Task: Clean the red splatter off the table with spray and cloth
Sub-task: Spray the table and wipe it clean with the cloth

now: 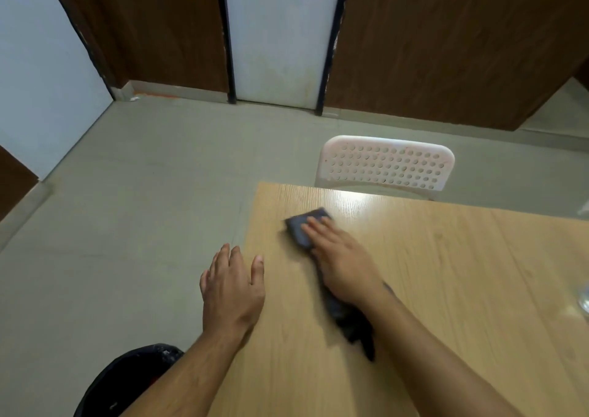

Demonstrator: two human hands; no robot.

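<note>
The right hand (342,259) presses flat, fingers straight, on the dark cloth (304,230) at frame centre, near the desk's (446,273) left edge. The left hand (232,286), grip released, hovers at that edge.

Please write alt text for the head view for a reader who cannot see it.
The right hand presses a dark cloth flat on a wooden table near its far left corner. The left hand hovers open at the table's left edge; a white chair stands behind.
</note>
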